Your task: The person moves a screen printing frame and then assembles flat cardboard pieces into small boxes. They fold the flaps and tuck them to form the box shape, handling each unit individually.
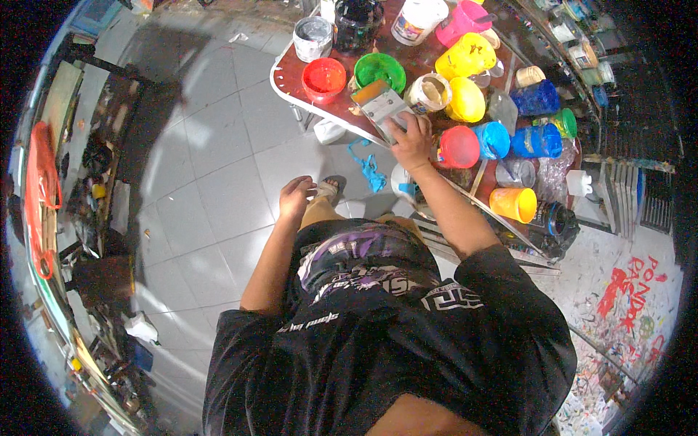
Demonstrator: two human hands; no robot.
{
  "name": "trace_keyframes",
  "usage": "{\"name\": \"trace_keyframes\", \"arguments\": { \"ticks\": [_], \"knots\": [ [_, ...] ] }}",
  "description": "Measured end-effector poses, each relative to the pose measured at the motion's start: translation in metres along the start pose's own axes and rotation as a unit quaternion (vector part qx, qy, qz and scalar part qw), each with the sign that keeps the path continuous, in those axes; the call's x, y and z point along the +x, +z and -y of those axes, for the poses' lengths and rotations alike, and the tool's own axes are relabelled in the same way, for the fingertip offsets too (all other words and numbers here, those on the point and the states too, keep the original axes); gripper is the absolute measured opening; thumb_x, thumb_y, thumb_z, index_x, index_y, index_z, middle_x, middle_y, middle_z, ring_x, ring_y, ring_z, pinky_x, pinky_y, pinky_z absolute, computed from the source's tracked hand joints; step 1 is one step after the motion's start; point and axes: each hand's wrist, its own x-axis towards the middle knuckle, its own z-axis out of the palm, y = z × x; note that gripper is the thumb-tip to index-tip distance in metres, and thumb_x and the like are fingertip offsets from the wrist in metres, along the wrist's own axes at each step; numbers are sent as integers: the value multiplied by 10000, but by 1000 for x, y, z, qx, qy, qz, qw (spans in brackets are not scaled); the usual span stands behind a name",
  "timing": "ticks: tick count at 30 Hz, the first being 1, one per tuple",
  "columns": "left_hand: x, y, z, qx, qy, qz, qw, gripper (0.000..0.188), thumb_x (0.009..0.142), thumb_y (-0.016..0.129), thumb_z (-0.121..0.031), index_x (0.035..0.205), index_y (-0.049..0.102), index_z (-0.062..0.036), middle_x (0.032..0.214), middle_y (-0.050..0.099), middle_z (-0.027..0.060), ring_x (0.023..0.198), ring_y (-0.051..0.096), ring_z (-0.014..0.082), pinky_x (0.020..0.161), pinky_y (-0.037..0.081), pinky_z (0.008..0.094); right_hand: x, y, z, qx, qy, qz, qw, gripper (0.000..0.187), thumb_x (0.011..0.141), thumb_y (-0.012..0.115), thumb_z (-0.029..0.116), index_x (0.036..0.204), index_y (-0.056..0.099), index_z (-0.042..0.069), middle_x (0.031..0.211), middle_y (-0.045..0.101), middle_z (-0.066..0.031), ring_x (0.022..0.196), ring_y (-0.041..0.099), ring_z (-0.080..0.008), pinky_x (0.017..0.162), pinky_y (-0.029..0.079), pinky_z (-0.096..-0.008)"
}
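My right hand (413,141) reaches over the table's front edge and is closed on a squeegee (385,109) with a grey metal holder and an orange-brown edge. The squeegee lies tilted beside a green paint tub (379,71) and a cream-coloured tub (429,93). Just left of the green tub stands a red paint tub (323,80). My left hand (297,196) hangs above the floor to the left of my lap, its fingers curled in and nothing visible in them.
Several paint tubs, among them a yellow cup (465,99) and a blue tub (536,141), crowd the dark red table (286,71). A blue rag (371,173) lies on the tiled floor. Cluttered shelving runs along the left, with an orange-red bag (43,174).
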Motion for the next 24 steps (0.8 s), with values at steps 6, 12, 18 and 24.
{"name": "trace_keyframes", "arguments": {
  "ticks": [6, 12, 18, 24],
  "knots": [
    [-5, -5, 1, 12, -13, -6, 1000, 365, 851, 538, -256, 1120, 561, -10, 989, 640, 117, 861, 613, 216, 715, 430, 324, -7, -9, 13, 47, -16, -33, 998, 509, 580, 669, 89, 1072, 603, 206, 1053, 523, -84, 973, 465, -319, 820, 402, -439],
    [-6, -3, -2, 18, -12, -11, 1000, 359, 832, 538, -245, 1093, 578, -1, 967, 647, 114, 828, 628, 195, 661, 436, 290, -8, -20, 19, 119, -23, -70, 990, 560, 548, 664, 31, 1082, 593, 187, 1006, 514, -103, 909, 493, -325, 792, 425, -426],
    [-2, -1, -2, 27, -8, -18, 999, 344, 830, 531, -225, 1091, 580, -6, 958, 652, 113, 826, 630, 193, 664, 439, 289, -9, -26, 19, 95, -19, -80, 992, 503, 571, 659, 61, 1054, 607, 193, 1024, 528, -110, 920, 492, -332, 795, 416, -441],
    [2, -5, -1, 24, -3, 2, 1000, 354, 839, 535, -239, 1110, 572, -15, 975, 648, 115, 855, 621, 202, 697, 442, 314, -10, -10, 21, 80, -12, -71, 994, 543, 549, 666, 37, 1071, 599, 170, 1017, 512, -115, 924, 491, -326, 787, 420, -422]
  ]
}}
